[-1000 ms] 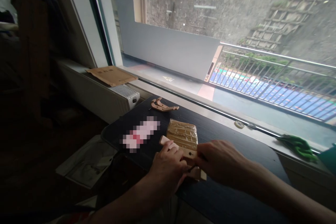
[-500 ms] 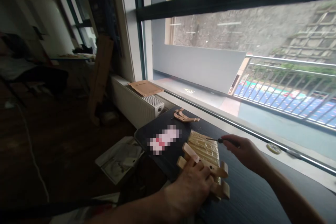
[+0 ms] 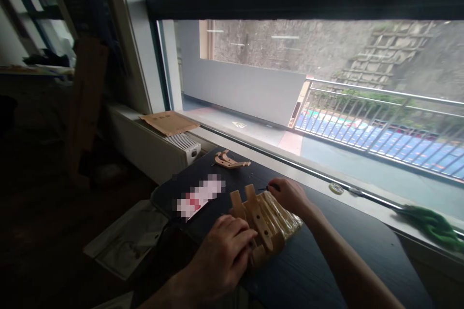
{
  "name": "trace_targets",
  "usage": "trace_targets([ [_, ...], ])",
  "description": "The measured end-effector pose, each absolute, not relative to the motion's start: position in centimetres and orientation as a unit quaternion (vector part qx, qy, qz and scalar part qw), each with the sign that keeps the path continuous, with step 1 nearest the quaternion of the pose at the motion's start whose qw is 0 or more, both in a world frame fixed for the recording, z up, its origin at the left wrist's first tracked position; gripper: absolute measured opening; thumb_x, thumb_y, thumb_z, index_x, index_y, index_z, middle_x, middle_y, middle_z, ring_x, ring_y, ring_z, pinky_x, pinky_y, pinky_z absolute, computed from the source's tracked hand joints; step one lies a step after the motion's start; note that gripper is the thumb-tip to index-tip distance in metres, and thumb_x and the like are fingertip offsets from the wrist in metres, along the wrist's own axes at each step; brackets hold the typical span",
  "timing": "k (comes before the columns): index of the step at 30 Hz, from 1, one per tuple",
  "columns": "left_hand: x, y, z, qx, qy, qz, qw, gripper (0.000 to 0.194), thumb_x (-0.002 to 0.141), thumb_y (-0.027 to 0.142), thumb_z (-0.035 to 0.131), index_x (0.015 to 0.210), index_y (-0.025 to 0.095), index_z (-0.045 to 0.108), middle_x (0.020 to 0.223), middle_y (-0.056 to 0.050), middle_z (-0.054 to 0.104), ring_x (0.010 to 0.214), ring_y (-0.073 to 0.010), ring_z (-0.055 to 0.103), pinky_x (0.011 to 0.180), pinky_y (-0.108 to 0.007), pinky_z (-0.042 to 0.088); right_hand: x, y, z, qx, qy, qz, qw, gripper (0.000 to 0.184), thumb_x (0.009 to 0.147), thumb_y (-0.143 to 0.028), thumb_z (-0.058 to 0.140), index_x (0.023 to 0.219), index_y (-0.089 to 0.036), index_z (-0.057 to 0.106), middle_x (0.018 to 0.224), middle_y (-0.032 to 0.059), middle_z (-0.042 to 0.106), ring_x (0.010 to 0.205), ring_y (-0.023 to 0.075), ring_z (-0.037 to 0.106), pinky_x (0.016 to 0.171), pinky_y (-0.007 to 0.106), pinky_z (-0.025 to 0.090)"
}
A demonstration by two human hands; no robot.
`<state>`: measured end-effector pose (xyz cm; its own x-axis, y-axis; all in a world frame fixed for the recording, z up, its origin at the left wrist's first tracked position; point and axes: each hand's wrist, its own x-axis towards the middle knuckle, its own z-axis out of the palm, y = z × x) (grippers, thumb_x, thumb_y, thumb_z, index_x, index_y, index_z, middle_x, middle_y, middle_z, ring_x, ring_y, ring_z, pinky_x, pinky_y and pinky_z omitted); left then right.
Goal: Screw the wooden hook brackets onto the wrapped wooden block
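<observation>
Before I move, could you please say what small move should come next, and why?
Perhaps bring the thin tool to a hole in the wooden strips; the right hand holds it away from both holes, with the left hand against the strips.

The left forearm reaches up from the bottom edge, bare, slanting rightward. The left hand is turned back upward, its fingers bent and close together, pointing right. The right forearm, also bare, slants up and leftward from the lower right; the right hand is farther forward, curled into a grip. The hands are apart.
</observation>
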<state>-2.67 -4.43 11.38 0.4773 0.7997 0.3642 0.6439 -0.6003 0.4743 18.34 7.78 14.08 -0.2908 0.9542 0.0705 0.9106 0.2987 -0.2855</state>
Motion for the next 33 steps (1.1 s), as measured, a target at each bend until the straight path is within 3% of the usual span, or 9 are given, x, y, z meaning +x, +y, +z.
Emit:
trace_targets([
  [4, -2.0, -5.7, 10.6, 0.847, 0.397, 0.283, 0.211, 0.054, 0.072, 0.02, 0.067, 0.124, 0.023, 0.053, 0.123, -0.004, 0.06, 0.113, -0.0227, 0.052, 0.109, -0.042, 0.03, 19.2, 7.2, 13.5, -0.601, -0.789, 0.098, 0.084, 0.033, 0.093, -0.033, 0.042, 0.106, -0.02, 0.07, 0.091, 0.007, 0.072, 0.076, 0.0173, 0.064, 0.063, 0.027, 0.04],
  [7, -1.8, -5.4, 10.5, 0.846, 0.386, 0.267, 0.253, 0.042, 0.073, 0.024, 0.071, 0.114, 0.023, 0.059, 0.114, -0.002, 0.064, 0.109, -0.0211, 0.054, 0.106, -0.04, 0.033, 19.7, 6.8, 13.5, -0.609, -0.783, 0.103, 0.071, 0.034, 0.093, -0.034, 0.041, 0.109, -0.021, 0.069, 0.088, 0.0069, 0.072, 0.074, 0.0167, 0.063, 0.062, 0.027, 0.039],
  [12, -4.0, -3.3, 10.3, 0.823, 0.414, 0.285, 0.265, 0.025, 0.073, 0.012, 0.064, 0.096, 0.022, 0.062, 0.1, 0.0, 0.065, 0.099, -0.0179, 0.058, 0.096, -0.034, 0.042, 21.2, 5.8, 14.9, -0.621, -0.775, 0.1, 0.058, 0.034, 0.092, -0.031, 0.04, 0.102, -0.018, 0.071, 0.085, 0.0074, 0.071, 0.07, 0.0161, 0.063, 0.059, 0.026, 0.039],
  [16, -6.2, -1.7, 9.5, 0.731, 0.529, 0.395, 0.173, 0.029, 0.085, 0.017, 0.05, 0.112, 0.021, 0.056, 0.114, -0.006, 0.061, 0.108, -0.0214, 0.056, 0.098, -0.039, 0.044, 22.9, 4.0, 15.7, -0.629, -0.769, 0.107, 0.044, 0.033, 0.089, -0.031, 0.041, 0.091, -0.018, 0.072, 0.074, 0.0055, 0.07, 0.063, 0.0164, 0.061, 0.056, 0.027, 0.038],
  [20, -5.4, -2.1, 8.8, 0.714, 0.52, 0.429, 0.191, 0.036, 0.088, 0.03, 0.054, 0.123, 0.025, 0.048, 0.123, -0.006, 0.056, 0.114, -0.022, 0.055, 0.098, -0.038, 0.046, 23.4, 1.6, 15.2, -0.643, -0.75, 0.137, 0.078, 0.036, 0.09, -0.035, 0.04, 0.099, -0.02, 0.071, 0.08, 0.0048, 0.072, 0.066, 0.0179, 0.063, 0.058, 0.028, 0.039],
  [24, -3.9, -2.3, 7.8, 0.695, 0.537, 0.437, 0.194, 0.053, 0.082, 0.027, 0.062, 0.13, 0.025, 0.041, 0.124, -0.006, 0.054, 0.113, -0.0228, 0.054, 0.097, -0.04, 0.047, 23.5, -1.0, 15.0, -0.629, -0.75, 0.185, 0.085, 0.034, 0.088, -0.035, 0.042, 0.099, -0.022, 0.072, 0.081, 0.0041, 0.072, 0.069, 0.0192, 0.064, 0.061, 0.029, 0.041],
  [30, -3.4, -0.5, 6.3, 0.657, 0.555, 0.449, 0.243, 0.033, 0.084, 0.025, 0.056, 0.116, 0.021, 0.053, 0.106, -0.005, 0.062, 0.099, -0.0205, 0.06, 0.09, -0.038, 0.05, 23.2, -2.2, 16.7, -0.626, -0.723, 0.229, 0.181, 0.031, 0.087, -0.043, 0.048, 0.1, -0.024, 0.068, 0.076, 0.0013, 0.07, 0.063, 0.017, 0.06, 0.056, 0.026, 0.042],
  [33, -3.2, 0.1, 6.3, 0.645, 0.559, 0.458, 0.246, 0.018, 0.083, 0.027, 0.055, 0.098, 0.019, 0.058, 0.094, -0.004, 0.063, 0.091, -0.0202, 0.061, 0.084, -0.035, 0.052, 20.6, -1.4, 17.2, -0.574, -0.743, 0.253, 0.234, 0.023, 0.086, -0.037, 0.051, 0.097, -0.024, 0.067, 0.081, 0.0003, 0.07, 0.067, 0.0157, 0.06, 0.059, 0.025, 0.043],
])
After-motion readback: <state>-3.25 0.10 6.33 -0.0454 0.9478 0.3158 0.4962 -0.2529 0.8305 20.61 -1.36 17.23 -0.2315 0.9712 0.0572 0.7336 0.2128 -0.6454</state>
